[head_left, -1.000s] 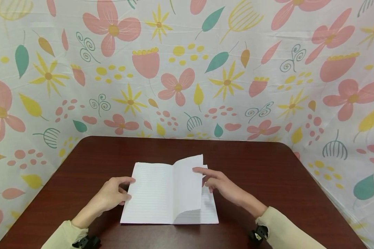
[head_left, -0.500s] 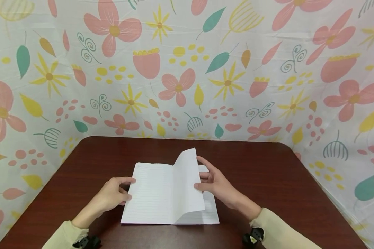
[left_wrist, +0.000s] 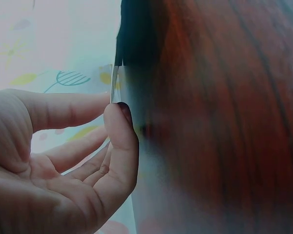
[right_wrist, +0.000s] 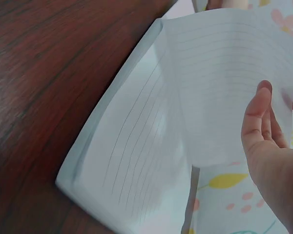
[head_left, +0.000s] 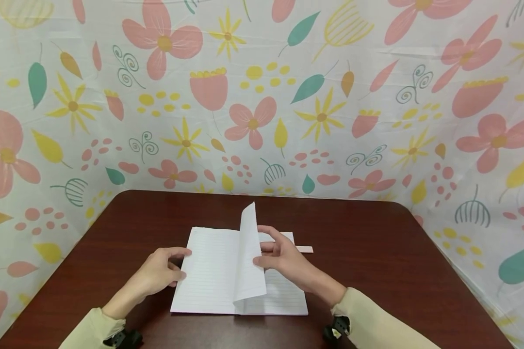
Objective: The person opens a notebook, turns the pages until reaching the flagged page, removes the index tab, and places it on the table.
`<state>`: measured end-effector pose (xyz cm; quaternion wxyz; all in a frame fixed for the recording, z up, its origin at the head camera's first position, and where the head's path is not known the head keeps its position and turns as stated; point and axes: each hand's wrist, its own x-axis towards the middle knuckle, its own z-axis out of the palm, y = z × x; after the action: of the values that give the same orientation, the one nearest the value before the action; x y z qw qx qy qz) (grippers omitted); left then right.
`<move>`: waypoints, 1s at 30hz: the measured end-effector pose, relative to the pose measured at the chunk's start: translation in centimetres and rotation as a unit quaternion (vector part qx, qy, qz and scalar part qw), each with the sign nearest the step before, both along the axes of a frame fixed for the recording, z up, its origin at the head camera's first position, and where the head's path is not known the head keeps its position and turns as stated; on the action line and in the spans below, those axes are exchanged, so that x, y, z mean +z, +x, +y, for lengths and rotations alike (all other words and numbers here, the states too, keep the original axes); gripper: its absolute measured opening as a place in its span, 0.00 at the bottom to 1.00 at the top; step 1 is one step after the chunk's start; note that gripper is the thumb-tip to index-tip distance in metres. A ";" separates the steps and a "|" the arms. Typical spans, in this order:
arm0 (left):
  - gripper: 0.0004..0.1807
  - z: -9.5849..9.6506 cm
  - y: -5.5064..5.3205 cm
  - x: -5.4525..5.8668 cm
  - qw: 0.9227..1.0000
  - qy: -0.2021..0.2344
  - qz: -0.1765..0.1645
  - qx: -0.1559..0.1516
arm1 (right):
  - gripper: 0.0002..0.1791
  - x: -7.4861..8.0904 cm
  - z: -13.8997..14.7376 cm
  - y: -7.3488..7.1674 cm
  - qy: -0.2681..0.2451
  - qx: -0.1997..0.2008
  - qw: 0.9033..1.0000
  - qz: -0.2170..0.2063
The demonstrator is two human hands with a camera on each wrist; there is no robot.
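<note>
An open lined notebook (head_left: 214,271) lies on the dark wooden table. At its left edge, my left hand (head_left: 157,269) pinches the notebook's margin between thumb and fingers; the left wrist view shows that hand (left_wrist: 88,156) with the thin edge at its fingertips. My right hand (head_left: 284,257) holds one page (head_left: 250,261), which stands raised and curved near the spine. Seen from the right wrist, the lifted page (right_wrist: 219,92) has faint ruled lines, and the thumb of my right hand (right_wrist: 271,131) lies against it. Lined paper shows beneath on the right half.
A pale pink strip (head_left: 304,249) juts out past the notebook's right edge, partly hidden by my right hand. The brown table (head_left: 353,228) has rounded far corners. A floral cloth (head_left: 262,97) hangs behind it and along both sides.
My right hand has taken hold of the page and carried it leftward, so it stands more upright near the spine. The pink strip has come into sight. My left hand stays put.
</note>
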<state>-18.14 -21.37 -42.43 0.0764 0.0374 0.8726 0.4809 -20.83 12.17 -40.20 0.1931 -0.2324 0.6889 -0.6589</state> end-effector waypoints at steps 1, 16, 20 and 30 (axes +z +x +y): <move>0.28 0.0 0.0 0.0 1.000 0.000 -0.001 0.002 | 0.40 0.0 -0.3 0.0 -0.001 0.004 1.000 -0.001; 0.26 0.1 -0.3 -0.3 1.000 0.008 0.003 0.012 | 0.39 -0.4 -4.2 -0.2 0.044 0.042 0.998 0.011; 0.22 0.2 -0.3 -0.3 1.000 0.017 -0.005 0.020 | 0.38 -0.6 -5.0 -0.2 0.054 0.047 0.997 0.015; 0.27 0.5 -0.6 0.0 0.998 0.052 -0.025 0.036 | 0.31 -1.6 -6.9 -0.1 0.074 0.068 0.995 0.020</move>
<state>-18.72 -20.86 -42.42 0.0784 -0.0020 0.8449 0.5292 -20.95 5.25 -41.78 0.2404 -0.2764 0.7222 -0.5867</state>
